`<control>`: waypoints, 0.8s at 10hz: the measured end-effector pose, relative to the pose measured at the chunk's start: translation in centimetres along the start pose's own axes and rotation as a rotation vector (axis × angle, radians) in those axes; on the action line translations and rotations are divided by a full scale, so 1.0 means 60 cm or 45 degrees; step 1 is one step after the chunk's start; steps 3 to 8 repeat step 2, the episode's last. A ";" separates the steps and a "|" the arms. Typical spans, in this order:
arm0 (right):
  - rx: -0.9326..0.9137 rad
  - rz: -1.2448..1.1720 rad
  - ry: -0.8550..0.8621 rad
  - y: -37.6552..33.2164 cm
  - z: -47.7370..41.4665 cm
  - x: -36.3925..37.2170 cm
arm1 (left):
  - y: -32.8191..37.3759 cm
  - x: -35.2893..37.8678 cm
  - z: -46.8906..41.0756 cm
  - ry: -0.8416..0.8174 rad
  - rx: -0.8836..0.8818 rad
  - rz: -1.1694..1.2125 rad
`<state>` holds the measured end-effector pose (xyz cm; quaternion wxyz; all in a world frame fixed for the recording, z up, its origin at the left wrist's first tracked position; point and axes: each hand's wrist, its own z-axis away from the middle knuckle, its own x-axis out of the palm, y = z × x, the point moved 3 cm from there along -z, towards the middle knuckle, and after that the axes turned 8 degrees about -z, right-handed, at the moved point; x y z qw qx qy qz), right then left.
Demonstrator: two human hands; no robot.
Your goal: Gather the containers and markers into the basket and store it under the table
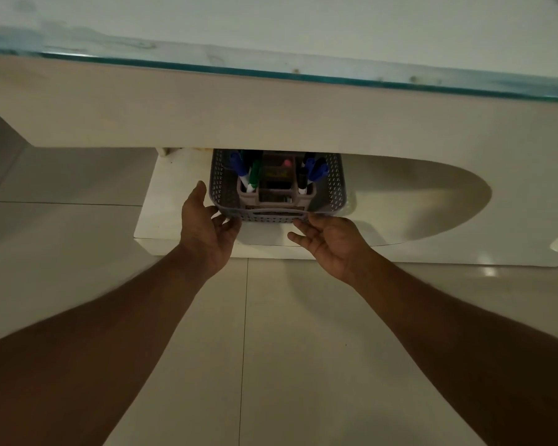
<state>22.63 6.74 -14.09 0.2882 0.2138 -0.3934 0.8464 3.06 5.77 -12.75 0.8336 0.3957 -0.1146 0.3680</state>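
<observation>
Half of the grey plastic basket with holes [331, 191] is hidden under the white desk with a glass top [271, 114], on its low white shelf [161, 201]. Brown pen holder [276, 196] and blue and green markers [250, 175] stand inside, tops cut off. Open left hand [207, 233] touches the basket's near corner; open right hand [329, 243] is just beside its front, holding nothing.

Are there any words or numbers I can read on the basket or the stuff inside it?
None can be read.
The organizer inside the basket has a dark label on its front and a strip label lower down: both too blurred and dim.
The markers show no readable print.
</observation>
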 end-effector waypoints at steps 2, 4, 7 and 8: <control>0.076 0.389 0.085 0.002 0.038 0.012 | -0.010 0.004 0.038 0.228 0.094 -0.480; 0.076 0.389 0.085 0.002 0.038 0.012 | -0.010 0.004 0.038 0.228 0.094 -0.480; 0.076 0.389 0.085 0.002 0.038 0.012 | -0.010 0.004 0.038 0.228 0.094 -0.480; 0.076 0.389 0.085 0.002 0.038 0.012 | -0.010 0.004 0.038 0.228 0.094 -0.480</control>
